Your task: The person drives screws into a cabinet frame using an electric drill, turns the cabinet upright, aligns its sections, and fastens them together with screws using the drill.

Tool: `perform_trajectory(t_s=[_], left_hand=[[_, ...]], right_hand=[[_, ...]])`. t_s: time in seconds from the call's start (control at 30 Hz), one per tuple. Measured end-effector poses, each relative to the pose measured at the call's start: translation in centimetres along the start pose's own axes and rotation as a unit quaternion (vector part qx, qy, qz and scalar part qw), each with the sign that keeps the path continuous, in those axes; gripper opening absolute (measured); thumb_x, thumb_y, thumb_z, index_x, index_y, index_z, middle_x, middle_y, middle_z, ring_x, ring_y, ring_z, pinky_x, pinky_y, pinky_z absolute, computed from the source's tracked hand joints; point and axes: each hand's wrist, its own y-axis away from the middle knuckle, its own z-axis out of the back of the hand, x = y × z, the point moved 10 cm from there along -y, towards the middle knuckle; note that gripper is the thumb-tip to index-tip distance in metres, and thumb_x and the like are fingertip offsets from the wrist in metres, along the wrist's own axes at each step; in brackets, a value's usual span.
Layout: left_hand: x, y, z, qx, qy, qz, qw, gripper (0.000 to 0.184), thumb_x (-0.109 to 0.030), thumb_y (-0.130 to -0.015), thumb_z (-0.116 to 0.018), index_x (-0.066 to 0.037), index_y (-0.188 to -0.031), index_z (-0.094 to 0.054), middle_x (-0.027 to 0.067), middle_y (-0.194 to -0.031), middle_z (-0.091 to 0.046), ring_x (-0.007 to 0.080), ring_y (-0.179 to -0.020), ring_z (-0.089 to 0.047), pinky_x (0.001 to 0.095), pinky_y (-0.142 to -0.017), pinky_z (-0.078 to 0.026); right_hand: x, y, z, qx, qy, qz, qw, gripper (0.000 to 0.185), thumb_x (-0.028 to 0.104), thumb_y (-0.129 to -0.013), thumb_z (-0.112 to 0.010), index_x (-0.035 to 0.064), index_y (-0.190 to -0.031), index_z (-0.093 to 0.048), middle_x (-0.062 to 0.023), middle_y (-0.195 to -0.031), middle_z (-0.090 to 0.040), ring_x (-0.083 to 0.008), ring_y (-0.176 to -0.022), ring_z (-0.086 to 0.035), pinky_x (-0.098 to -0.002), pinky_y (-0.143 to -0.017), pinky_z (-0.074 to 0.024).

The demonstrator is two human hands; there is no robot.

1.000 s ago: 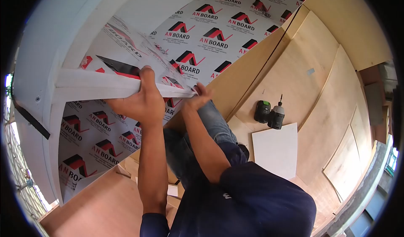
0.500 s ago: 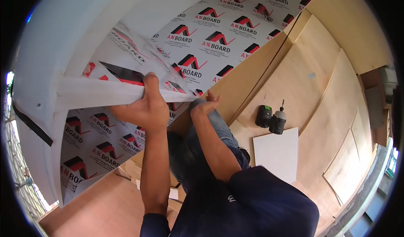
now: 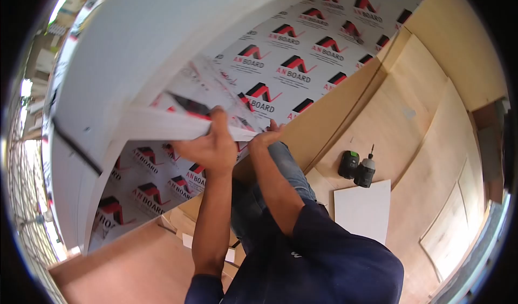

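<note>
A shelf board [image 3: 183,125] with a white front edge and clear printed film on top spans the inside of a white cabinet [image 3: 102,77]. My left hand [image 3: 208,148] grips its front edge, thumb on top and the fingers underneath, partly hidden. At the board's right end is my right hand [image 3: 265,136], palm turned up and fingertips apart. It appears to touch the end of the board; the exact contact is hard to see. Behind both hands stands the cabinet's back panel [image 3: 302,90], covered in printed ANBOARD film.
A cordless drill [image 3: 365,171] and a black battery tool [image 3: 349,163] stand on the plywood [image 3: 415,142] to the right. A white panel [image 3: 362,209] lies below them. Brown panel [image 3: 334,112] runs along the cabinet's side. My bent leg [image 3: 286,166] is under my right arm.
The view has shifted, so the cabinet and tools appear further right and lower. My left hand keeps its hold on the shelf board; my right hand is slightly closer to the board's end.
</note>
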Motion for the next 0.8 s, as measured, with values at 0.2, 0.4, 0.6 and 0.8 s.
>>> perform_trajectory(t_s=[0.2,0.4,0.6,0.8], left_hand=[[-4.4,1.4,0.8,0.015,-0.057,-0.124,0.991,0.054,-0.002,-0.078,-0.072,0.015,-0.123,-0.048,0.0260,-0.120,-0.056,0.0337,-0.105,-0.061,0.0437,-0.094,-0.048],[-17.3,-1.1,14.0,-0.037,-0.191,-0.362,0.912,0.038,-0.016,-0.096,-0.040,0.012,-0.101,-0.066,0.0234,-0.106,-0.067,0.0336,-0.095,-0.065,0.0477,-0.089,-0.054],[-13.9,-15.2,15.1,0.039,-0.534,-0.071,0.841,0.073,-0.070,-0.095,-0.043,-0.006,-0.108,-0.075,0.0191,-0.087,-0.072,0.0334,-0.086,-0.066,0.0414,-0.087,-0.048],[-13.7,-15.3,15.2,-0.004,-0.527,-0.084,0.845,0.099,-0.089,-0.083,-0.034,-0.004,-0.113,-0.074,0.0201,-0.080,-0.072,0.0344,-0.088,-0.069,0.0414,-0.086,-0.051]], right_hand=[[0.6,0.9,-1.9,0.047,0.162,0.040,0.985,0.053,0.043,-0.101,-0.041,-0.0032,-0.104,-0.067,-0.0135,-0.112,-0.060,-0.0255,-0.116,-0.049,-0.0446,-0.109,-0.0280],[28.2,24.4,-22.1,0.489,0.153,0.481,0.711,0.042,0.029,-0.096,-0.047,-0.0068,-0.111,-0.063,-0.0165,-0.108,-0.063,-0.0253,-0.101,-0.057,-0.0393,-0.094,-0.0423],[36.1,45.7,-32.2,0.533,0.244,0.740,0.330,0.049,0.047,-0.083,-0.069,-0.0003,-0.094,-0.069,-0.0191,-0.088,-0.067,-0.0352,-0.087,-0.063,-0.0435,-0.084,-0.0475],[31.0,43.1,-38.7,0.502,0.439,0.726,0.168,0.084,0.075,-0.076,-0.065,-0.0050,-0.102,-0.071,-0.0292,-0.097,-0.069,-0.0429,-0.099,-0.066,-0.0488,-0.095,-0.0479]])
